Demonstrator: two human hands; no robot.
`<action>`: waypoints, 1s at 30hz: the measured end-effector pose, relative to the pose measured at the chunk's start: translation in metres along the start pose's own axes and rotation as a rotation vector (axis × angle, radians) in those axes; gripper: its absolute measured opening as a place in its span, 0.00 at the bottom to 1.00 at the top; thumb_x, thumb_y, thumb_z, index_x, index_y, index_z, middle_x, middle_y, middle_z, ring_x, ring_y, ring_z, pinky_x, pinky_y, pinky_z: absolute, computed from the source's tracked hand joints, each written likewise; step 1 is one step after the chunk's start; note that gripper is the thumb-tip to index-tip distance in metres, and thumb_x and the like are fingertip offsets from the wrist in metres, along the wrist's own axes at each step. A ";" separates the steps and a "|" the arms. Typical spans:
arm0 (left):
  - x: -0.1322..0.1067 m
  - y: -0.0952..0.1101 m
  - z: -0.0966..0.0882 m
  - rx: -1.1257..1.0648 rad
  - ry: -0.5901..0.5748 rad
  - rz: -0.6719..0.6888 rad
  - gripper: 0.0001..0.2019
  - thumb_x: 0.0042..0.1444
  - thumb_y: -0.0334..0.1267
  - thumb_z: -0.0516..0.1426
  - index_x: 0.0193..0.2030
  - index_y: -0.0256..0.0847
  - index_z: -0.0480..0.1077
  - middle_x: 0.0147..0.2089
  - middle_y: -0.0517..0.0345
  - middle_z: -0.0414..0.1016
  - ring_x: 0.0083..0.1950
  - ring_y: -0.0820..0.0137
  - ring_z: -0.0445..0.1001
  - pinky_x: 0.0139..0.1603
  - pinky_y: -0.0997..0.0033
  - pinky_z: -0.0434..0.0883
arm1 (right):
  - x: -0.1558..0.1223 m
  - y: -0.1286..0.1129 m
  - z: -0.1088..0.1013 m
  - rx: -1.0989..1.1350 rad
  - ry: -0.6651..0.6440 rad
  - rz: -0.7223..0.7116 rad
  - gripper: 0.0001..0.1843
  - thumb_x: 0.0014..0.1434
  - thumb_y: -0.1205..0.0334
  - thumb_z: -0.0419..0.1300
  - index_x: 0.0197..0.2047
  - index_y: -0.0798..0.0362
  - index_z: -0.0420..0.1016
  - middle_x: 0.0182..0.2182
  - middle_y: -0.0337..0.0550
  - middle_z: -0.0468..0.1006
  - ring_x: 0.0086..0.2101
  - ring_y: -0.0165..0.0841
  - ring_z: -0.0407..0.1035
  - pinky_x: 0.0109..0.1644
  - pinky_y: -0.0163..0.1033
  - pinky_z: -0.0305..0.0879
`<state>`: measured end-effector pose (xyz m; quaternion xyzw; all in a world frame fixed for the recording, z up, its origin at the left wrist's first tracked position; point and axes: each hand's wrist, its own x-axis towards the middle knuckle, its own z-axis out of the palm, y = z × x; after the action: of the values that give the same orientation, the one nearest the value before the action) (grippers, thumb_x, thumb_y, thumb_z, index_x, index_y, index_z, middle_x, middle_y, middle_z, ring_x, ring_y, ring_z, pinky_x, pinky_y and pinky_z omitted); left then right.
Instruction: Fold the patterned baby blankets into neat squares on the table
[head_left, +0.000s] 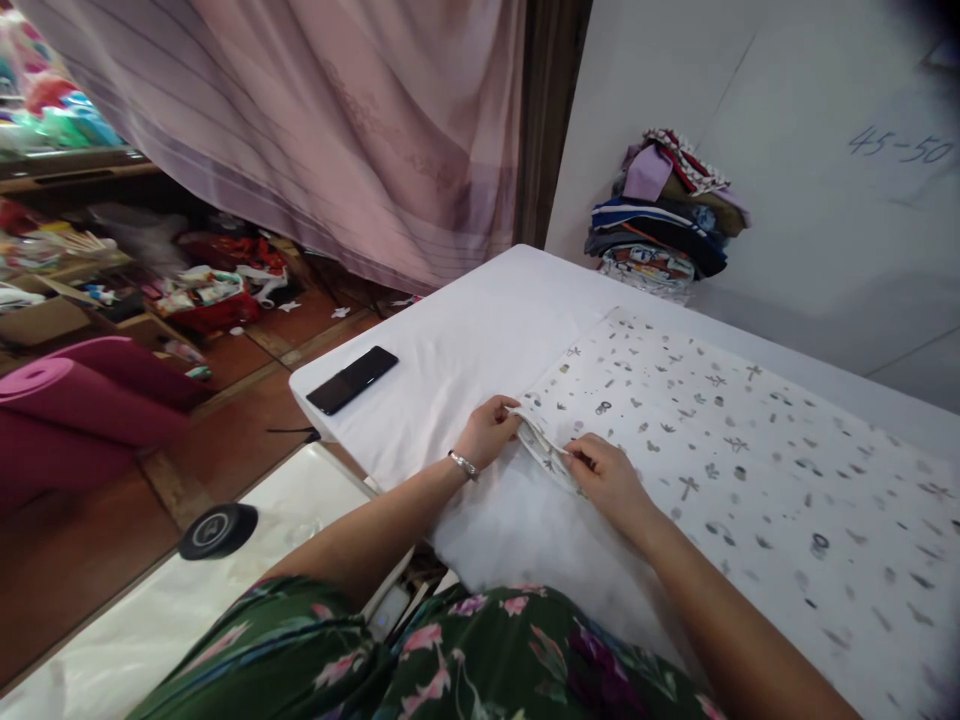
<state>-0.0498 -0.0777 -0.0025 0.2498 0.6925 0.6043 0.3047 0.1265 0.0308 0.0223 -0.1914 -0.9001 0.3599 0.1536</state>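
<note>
A white cloth with small grey prints (720, 440) lies spread over the white padded table (465, 340). My left hand (489, 430) is closed on the cloth's near corner, pinching the edge; a bracelet sits on that wrist. My right hand (609, 480) is closed too, pinching the same edge a little further along. Between the two hands the edge of the cloth is lifted and folded slightly.
A black phone (352, 379) lies on the table's left part. A stack of folded clothes (664, 215) stands at the back against the white wall. A pink curtain (360, 120) hangs behind. Left of the table are pink rolls (82, 400), floor clutter and a black round object (218, 529).
</note>
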 end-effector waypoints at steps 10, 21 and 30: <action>-0.010 0.018 0.003 -0.249 -0.073 -0.123 0.19 0.40 0.34 0.63 0.42 0.38 0.69 0.33 0.61 0.69 0.32 0.75 0.71 0.34 0.69 0.74 | -0.001 -0.001 0.003 -0.097 0.046 -0.019 0.08 0.58 0.63 0.49 0.34 0.51 0.70 0.31 0.41 0.71 0.33 0.32 0.65 0.37 0.37 0.59; -0.005 0.002 -0.001 -0.185 0.017 -0.161 0.10 0.46 0.35 0.59 0.37 0.36 0.71 0.26 0.63 0.70 0.26 0.76 0.71 0.30 0.74 0.73 | -0.004 -0.007 0.016 -0.367 -0.060 -0.149 0.10 0.60 0.56 0.53 0.42 0.51 0.69 0.38 0.45 0.70 0.41 0.36 0.64 0.40 0.38 0.62; -0.010 0.004 -0.015 0.423 0.052 0.115 0.13 0.48 0.37 0.52 0.39 0.41 0.73 0.23 0.65 0.66 0.25 0.75 0.65 0.26 0.77 0.64 | -0.010 -0.010 0.027 -0.456 -0.085 -0.180 0.13 0.59 0.58 0.53 0.46 0.54 0.67 0.40 0.47 0.68 0.41 0.37 0.62 0.43 0.40 0.61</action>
<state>-0.0534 -0.0944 0.0034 0.3316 0.7962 0.4680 0.1926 0.1218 0.0043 0.0094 -0.1248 -0.9772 0.1401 0.0998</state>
